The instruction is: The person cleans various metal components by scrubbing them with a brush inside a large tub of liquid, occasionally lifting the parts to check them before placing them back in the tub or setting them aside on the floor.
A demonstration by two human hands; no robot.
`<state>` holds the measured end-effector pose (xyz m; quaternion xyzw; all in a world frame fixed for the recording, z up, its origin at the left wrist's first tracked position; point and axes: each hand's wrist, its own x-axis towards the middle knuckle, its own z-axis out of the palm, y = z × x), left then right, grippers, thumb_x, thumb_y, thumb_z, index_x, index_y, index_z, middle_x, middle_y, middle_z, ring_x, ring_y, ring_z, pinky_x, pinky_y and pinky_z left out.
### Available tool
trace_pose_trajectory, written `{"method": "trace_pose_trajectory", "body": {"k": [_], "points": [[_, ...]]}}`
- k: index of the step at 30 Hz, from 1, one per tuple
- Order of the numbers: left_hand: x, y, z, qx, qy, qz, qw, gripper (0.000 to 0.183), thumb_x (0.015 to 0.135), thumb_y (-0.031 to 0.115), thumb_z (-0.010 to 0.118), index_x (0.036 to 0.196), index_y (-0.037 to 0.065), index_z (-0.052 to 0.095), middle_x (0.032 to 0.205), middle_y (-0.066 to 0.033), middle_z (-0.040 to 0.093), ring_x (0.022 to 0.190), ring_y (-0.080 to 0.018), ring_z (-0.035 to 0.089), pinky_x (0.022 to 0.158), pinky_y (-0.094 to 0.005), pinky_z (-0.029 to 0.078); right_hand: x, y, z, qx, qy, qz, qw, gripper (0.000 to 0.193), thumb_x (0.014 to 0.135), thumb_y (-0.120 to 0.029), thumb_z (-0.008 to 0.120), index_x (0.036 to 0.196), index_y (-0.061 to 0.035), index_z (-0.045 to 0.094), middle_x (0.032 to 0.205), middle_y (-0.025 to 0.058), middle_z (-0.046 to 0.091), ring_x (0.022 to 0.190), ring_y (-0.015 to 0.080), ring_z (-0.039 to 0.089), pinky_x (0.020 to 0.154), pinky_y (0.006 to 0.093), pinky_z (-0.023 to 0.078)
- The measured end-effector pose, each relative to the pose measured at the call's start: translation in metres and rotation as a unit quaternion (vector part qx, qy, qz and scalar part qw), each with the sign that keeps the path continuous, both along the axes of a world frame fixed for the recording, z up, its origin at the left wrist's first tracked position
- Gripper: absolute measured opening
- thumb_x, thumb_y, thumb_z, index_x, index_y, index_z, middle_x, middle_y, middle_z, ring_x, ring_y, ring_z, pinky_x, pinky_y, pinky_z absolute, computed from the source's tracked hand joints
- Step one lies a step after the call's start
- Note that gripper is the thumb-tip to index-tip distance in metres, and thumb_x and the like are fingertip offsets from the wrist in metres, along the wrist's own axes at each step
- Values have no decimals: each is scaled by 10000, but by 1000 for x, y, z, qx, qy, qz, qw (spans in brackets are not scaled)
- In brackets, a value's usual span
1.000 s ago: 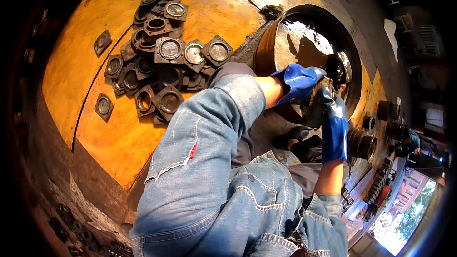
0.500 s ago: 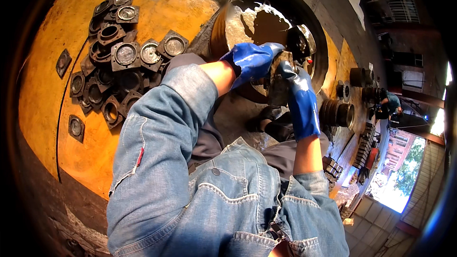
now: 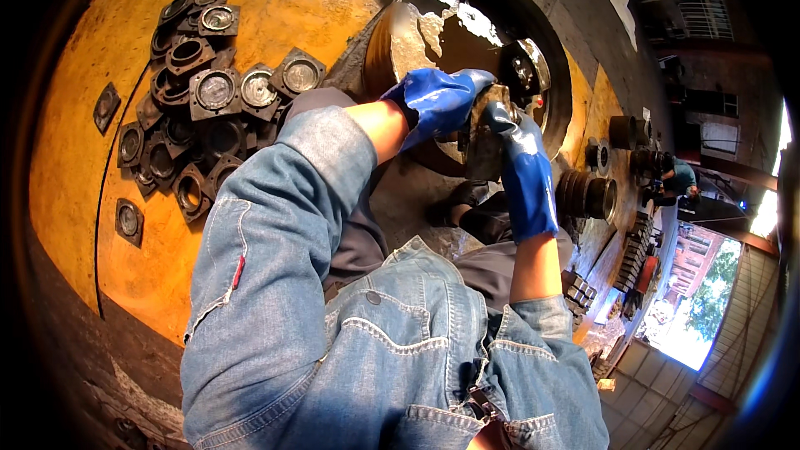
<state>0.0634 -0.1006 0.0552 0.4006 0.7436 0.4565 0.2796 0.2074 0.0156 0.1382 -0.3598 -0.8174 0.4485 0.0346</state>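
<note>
Blue rubber gloves cover both my hands. Between them, at the near rim of a round metal tub [image 3: 385, 54], I hold a dark, wet-looking metal part [image 3: 484, 148], seen nearly edge-on. My left hand [image 3: 442, 102] is closed on its upper left side, and my right hand [image 3: 525, 154] grips its right side with the thumb over the top. The glove hides my left fingertips. Brownish liquid with pale, shiny patches [image 3: 467, 43] fills the tub. More dark metal pieces [image 3: 523, 75] lie in its right side, partly hidden by shadow.
A pile of dark square flanged metal parts [image 3: 215, 92] with round openings lies on the yellow floor plates to the left. Ribbed cylinders [image 3: 587, 194] stand at the right, with rows of metal blocks [image 3: 637, 252] beyond. Another person [image 3: 682, 179] is farther off.
The metal part and both gloved hands stay at the tub's near rim with barely any shift. The whole view has moved slightly, so the pile sits a little farther left.
</note>
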Motion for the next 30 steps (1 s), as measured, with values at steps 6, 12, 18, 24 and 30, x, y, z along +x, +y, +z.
{"method": "trace_pose_trajectory", "body": {"k": [6,12,18,24,30], "points": [[1,-5,11,36,-116,0,993,460,1147,320,420,1543,138,565,1315,-161,741,1057,-264,759,911,-369,604,-1,-3,6,-10,-14,-10,1000,602,997,-564,686,1147,17,636,981,101,655,890,210,594,803,361,494],[2,-3,4,49,-55,12,997,442,1148,312,417,1506,130,602,1317,-151,747,1125,-253,747,999,-364,575,0,3,1,-15,-23,-8,1000,605,998,-564,686,1153,19,636,989,104,656,899,213,596,808,362,494],[3,-3,3,41,-27,12,999,438,1154,302,404,1498,122,607,1350,-146,735,1198,-258,727,1065,-367,549,0,1,4,-19,-39,-8,999,553,1029,-514,635,1232,1,635,1012,81,646,899,186,579,802,330,472],[1,2,-10,14,141,8,990,518,1045,116,612,1556,127,523,1492,-201,630,1324,-344,658,1111,-413,538,2,4,-1,-27,-11,-13,999,587,983,-515,731,1213,17,638,1035,121,694,960,225,657,825,382,529],[0,-1,12,11,-65,-8,998,521,1037,100,612,1551,120,526,1497,-196,626,1316,-343,663,1112,-413,539,3,6,-3,-25,-12,-17,999,571,979,-496,736,1224,10,641,1033,124,707,947,218,666,818,380,537]]}}
